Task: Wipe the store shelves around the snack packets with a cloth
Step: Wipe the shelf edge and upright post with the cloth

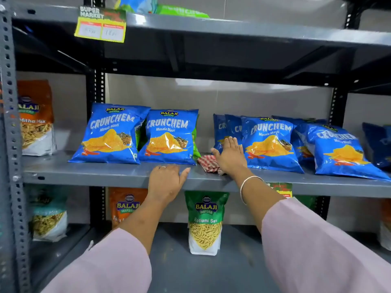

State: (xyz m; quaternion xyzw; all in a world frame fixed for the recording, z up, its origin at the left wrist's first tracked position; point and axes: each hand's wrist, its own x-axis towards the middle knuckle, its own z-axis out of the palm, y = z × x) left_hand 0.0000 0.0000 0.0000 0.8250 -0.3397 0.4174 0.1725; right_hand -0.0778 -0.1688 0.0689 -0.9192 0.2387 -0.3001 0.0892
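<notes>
At the centre of the frame, the middle shelf point(105, 176) of a grey metal rack held a row of blue Crunchem Masala Masti packets, leaning back. Two of them, the leftmost packet point(112, 134) and its neighbour point(169, 137), stood left of centre; a cluster with one upright packet point(270, 142) in front and a tilted packet point(342, 151) lay toward the right edge. Between the two groups was a gap of bare shelf, and there the red-and-white checked cloth point(208, 163) lay bunched.

The right hand point(229, 157) lay flat over the cloth's right part, palm down, fingers spread and stretched toward the back of the shelf, pressing rather than gripping; a thin bangle point(249, 182) circled the wrist. The left hand point(167, 181) rested on the shelf's front edge just below the second packet, fingers loosely draped over the lip, holding nothing, a ring on one finger. Both arms wore pale pink sleeves.

On the lower shelf, below centre, stood a green Ratlami Sev pouch point(205, 223), with an orange pouch point(124, 206) to its left. At upper left a yellow price tag point(101, 26) hung from the top shelf's edge, and an orange Mitha Mix pouch point(36, 117) stood at the far left.
</notes>
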